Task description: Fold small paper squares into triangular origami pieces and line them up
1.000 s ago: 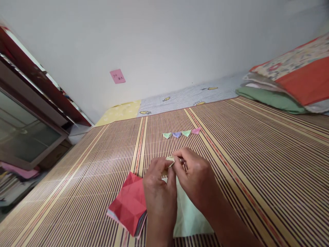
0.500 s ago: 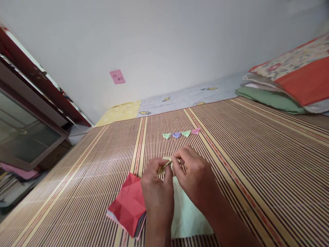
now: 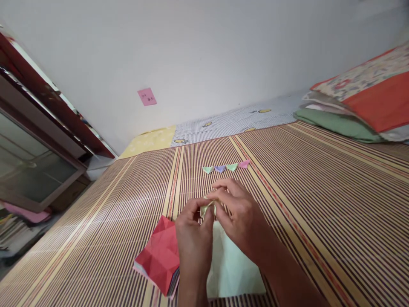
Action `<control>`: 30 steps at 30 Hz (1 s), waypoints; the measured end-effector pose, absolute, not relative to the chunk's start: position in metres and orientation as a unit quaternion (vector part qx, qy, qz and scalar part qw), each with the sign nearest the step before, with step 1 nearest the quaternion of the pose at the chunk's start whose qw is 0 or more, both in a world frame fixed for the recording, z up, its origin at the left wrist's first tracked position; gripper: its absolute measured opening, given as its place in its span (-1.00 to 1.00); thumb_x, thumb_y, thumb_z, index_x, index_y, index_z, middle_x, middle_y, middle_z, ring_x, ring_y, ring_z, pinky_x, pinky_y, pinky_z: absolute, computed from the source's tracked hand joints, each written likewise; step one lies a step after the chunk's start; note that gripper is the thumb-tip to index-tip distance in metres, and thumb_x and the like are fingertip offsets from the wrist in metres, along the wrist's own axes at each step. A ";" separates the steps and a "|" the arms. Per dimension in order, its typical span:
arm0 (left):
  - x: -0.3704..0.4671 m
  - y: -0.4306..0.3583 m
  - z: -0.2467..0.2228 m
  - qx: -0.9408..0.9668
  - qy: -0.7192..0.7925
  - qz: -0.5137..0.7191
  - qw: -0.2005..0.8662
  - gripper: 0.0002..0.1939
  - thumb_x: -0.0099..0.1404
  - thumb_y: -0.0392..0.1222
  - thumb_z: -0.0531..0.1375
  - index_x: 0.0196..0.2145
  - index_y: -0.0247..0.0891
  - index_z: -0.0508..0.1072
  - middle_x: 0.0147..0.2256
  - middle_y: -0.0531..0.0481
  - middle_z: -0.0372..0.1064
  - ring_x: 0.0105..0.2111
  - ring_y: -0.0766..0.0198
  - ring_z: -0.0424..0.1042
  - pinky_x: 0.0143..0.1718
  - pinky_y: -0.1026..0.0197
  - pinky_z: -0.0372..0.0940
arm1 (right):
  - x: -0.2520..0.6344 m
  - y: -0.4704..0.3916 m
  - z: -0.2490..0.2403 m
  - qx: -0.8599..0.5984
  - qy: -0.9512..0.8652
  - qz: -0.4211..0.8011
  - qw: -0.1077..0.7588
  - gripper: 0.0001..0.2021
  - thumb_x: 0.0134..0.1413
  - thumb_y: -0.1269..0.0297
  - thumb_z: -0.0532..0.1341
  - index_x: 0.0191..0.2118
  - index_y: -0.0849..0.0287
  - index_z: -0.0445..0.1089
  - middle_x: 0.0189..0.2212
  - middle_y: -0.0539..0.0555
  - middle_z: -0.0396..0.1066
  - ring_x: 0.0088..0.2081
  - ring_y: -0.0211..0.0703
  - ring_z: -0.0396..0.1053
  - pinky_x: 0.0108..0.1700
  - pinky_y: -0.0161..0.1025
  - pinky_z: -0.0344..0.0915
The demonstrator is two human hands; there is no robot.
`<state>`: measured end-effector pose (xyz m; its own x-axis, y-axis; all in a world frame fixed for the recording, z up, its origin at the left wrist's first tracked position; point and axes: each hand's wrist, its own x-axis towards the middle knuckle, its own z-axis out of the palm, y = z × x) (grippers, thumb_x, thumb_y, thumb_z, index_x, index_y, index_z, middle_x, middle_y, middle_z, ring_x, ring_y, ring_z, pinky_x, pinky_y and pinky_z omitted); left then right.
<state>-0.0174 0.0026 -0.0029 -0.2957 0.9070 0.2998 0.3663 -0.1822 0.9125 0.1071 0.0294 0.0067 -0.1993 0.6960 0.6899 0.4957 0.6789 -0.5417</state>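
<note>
Between my two hands is a small folded piece of pale yellow paper (image 3: pixel 204 210), partly hidden by the fingers. My left hand (image 3: pixel 194 226) pinches it between thumb and forefinger. From the other side, my right hand (image 3: pixel 238 209) closes its thumb and fingertips on the paper's right edge. Under my forearms lies a sheet of pale green paper (image 3: pixel 234 268). To the left of my left hand sits a stack of creased papers with a red sheet (image 3: pixel 161 253) on top. Beyond my hands, several small folded paper triangles (image 3: pixel 220 169) in green, purple and pink form a row.
A striped bamboo mat (image 3: pixel 102 213) covers the surface. Folded bedding and a red floral pillow (image 3: pixel 377 102) are stacked at the right. A pink note (image 3: pixel 147 97) is stuck on the wall. At the left stands a cabinet with glass panels (image 3: pixel 35 166).
My right hand's fingers have shifted left over the yellow paper and its forefinger has stretched out. The yellow paper has turned a little between my hands.
</note>
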 end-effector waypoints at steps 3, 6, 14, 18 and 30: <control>-0.019 0.003 -0.003 0.536 0.588 0.549 0.256 -0.90 0.26 -0.32 0.25 -0.30 -0.19 0.57 -0.33 0.02 0.54 -0.31 0.21 0.47 -0.25 0.19 0.31 | 0.107 0.029 0.008 -0.390 -0.778 0.088 0.485 -0.78 0.08 0.65 0.13 -0.29 0.24 0.45 -0.14 0.22 0.44 -0.08 0.09 0.39 -0.03 0.03 0.35; -0.019 0.003 -0.002 0.545 0.582 0.544 0.261 -0.90 0.27 -0.31 0.25 -0.28 -0.19 0.57 -0.32 0.01 0.54 -0.32 0.22 0.46 -0.26 0.19 0.31 | 0.107 0.030 0.007 -0.400 -0.778 0.067 0.479 -0.82 0.11 0.63 0.13 -0.34 0.26 0.41 -0.17 0.24 0.45 -0.10 0.11 0.40 -0.05 0.04 0.36; -0.022 -0.002 0.004 0.542 0.581 0.544 0.271 -0.92 0.31 -0.22 0.23 -0.26 -0.22 0.53 -0.38 0.02 0.47 -0.43 0.27 0.38 -0.30 0.21 0.33 | 0.108 0.030 0.008 -0.408 -0.781 0.050 0.470 -0.84 0.21 0.58 0.14 -0.34 0.26 0.40 -0.22 0.24 0.45 -0.12 0.11 0.40 -0.08 0.02 0.34; -0.022 -0.002 0.005 0.516 0.570 0.565 0.301 -0.93 0.30 -0.19 0.26 -0.31 -0.22 0.49 -0.42 0.06 0.43 -0.49 0.32 0.32 -0.37 0.25 0.31 | 0.107 0.031 0.007 -0.405 -0.780 0.057 0.473 -0.84 0.18 0.61 0.16 -0.36 0.27 0.39 -0.25 0.23 0.44 -0.15 0.08 0.40 -0.10 -0.02 0.33; -0.024 -0.002 0.004 0.514 0.586 0.552 0.297 -0.93 0.24 -0.22 0.30 -0.38 -0.25 0.57 -0.26 -0.07 0.54 -0.32 0.22 0.49 -0.27 0.19 0.40 | 0.105 0.029 0.007 -0.389 -0.793 0.062 0.465 -0.82 0.19 0.60 0.12 -0.37 0.27 0.39 -0.25 0.22 0.45 -0.17 0.07 0.40 -0.13 -0.04 0.33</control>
<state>-0.0239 -0.0017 0.0035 -0.2960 0.9296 0.2197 0.2744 -0.1376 0.9517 0.1049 0.0288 0.0072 -0.2653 0.6747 0.6888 0.5589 0.6898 -0.4603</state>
